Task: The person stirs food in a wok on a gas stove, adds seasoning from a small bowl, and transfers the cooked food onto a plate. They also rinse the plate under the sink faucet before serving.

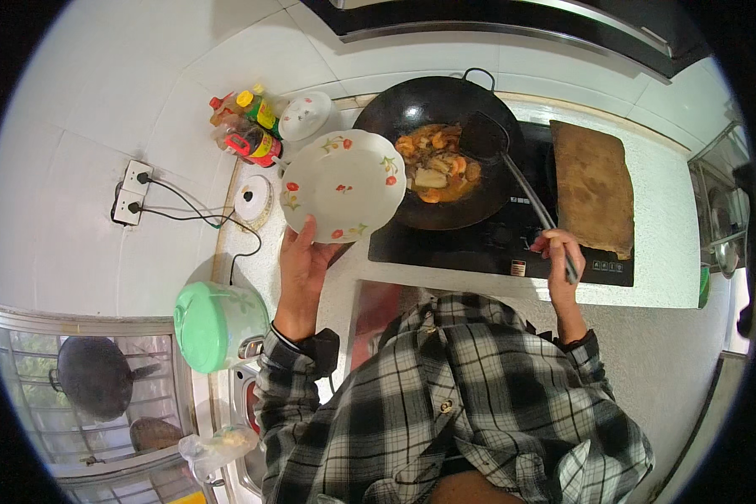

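Observation:
My left hand (305, 268) grips the near rim of a white plate (337, 183) with a scalloped edge and red flowers; nothing lies on it. The plate is held just left of a large black wok (472, 211), overlapping its rim in view. My right hand (561, 252) is closed around the metal handle of a cooking spatula (482, 138), whose dark blade rests inside the wok at the right of the food. Cooked food (438, 173) with shrimp and pale pieces in orange-brown sauce sits in the wok, which stands on a black glass cooktop (416, 249).
A brown board (595, 189) covers the cooktop's right part. Sauce bottles (252, 132) and a lidded white dish (305, 116) stand behind the plate. At left are a green-lidded rice cooker (220, 327), power cords (192, 217) and a sink edge (246, 441). A range hood (510, 31) hangs above.

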### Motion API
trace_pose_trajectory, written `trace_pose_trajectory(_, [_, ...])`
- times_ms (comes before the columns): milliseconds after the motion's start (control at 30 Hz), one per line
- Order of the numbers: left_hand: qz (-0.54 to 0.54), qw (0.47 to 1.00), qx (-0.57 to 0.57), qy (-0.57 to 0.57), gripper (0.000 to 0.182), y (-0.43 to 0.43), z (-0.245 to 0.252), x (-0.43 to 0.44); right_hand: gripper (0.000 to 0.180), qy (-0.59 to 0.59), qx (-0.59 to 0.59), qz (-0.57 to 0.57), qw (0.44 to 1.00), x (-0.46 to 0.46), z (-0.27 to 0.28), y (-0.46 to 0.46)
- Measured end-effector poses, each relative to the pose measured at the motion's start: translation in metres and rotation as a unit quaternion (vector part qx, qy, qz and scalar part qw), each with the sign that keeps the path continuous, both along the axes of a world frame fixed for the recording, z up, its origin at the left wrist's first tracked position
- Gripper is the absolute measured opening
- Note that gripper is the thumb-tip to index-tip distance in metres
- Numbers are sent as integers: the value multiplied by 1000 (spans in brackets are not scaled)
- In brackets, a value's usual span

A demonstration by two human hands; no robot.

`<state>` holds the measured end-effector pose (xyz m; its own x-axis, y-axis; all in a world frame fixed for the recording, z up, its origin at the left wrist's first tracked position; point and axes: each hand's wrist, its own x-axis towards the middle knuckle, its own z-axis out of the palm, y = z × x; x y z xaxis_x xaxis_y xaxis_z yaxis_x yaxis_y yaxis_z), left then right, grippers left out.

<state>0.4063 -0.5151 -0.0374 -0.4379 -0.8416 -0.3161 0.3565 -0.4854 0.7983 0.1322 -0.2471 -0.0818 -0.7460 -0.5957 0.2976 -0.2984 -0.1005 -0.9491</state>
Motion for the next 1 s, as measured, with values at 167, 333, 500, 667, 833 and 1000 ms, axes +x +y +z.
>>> trace_pose_trajectory(167, [-25,1000,-17,0,38,0,3,1,22,-253,-93,-36,962,-12,-1,8])
trace_pose_trajectory(333, [-33,999,-32,-1,38,4,5,0,22,-276,-72,2,958,-22,12,9])
trace_pose_trajectory(500, [-37,999,-18,0,39,3,4,-4,22,-242,29,23,970,-29,36,-3])
trace_pose_trajectory(667, [-50,999,-3,-15,37,0,-5,-8,18,-225,51,87,969,-32,55,-26])
trace_pose_trajectory(833, [-68,997,1,-31,34,-4,-14,-16,18,-258,68,134,955,-33,64,-47])
trace_pose_trajectory(1000, [-51,997,15,-62,34,-2,-14,-24,18,-267,71,155,949,-32,68,-58])
